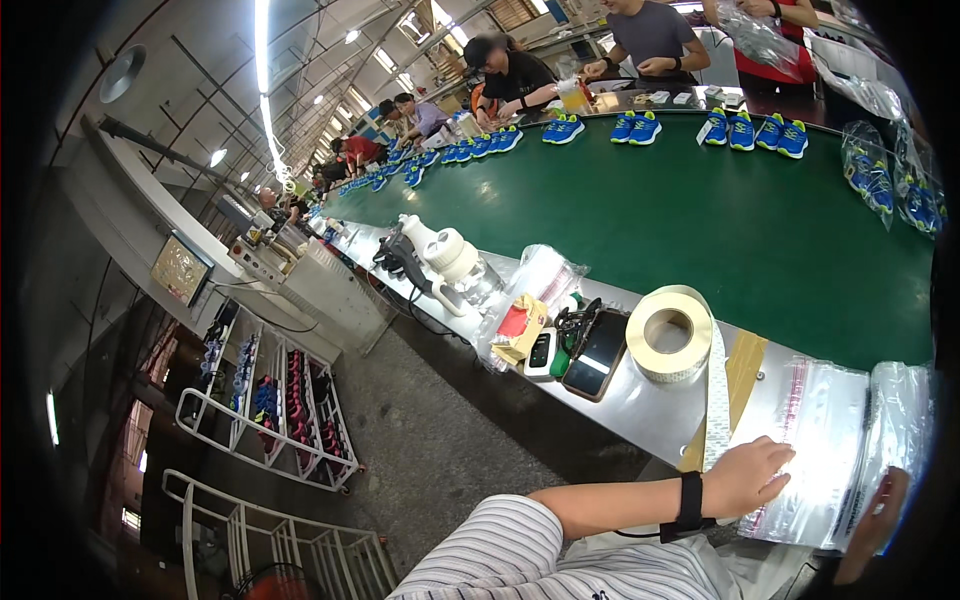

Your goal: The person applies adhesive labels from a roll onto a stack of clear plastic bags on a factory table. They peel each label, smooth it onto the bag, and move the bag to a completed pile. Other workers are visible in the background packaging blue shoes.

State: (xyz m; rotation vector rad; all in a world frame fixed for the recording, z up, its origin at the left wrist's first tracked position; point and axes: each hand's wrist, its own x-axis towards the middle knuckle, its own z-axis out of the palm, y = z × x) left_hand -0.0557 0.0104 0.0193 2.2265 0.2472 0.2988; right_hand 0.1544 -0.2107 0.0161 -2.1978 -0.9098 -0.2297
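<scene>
A stack of clear plastic bags (815,440) lies on the metal ledge at the right. My left hand (748,478), with a black band at the wrist, rests at the near left edge of the stack. Its fingers are apart and slightly bent, and nothing shows in them. My right hand (877,522) is by the right side of the bags, dim at the picture's rim, with its visible fingers stretched out. More clear plastic (900,410) lies beside the stack. To the left stands a roll of pale label tape (650,345), its loose strip hanging past my left wrist.
A dark phone (597,355), a small box (520,328) and a clear jug (462,265) line the ledge. Beyond it runs a green conveyor belt (640,225) with blue shoes (636,127) along its far side. Several people work there. Shoe racks (270,400) stand at left.
</scene>
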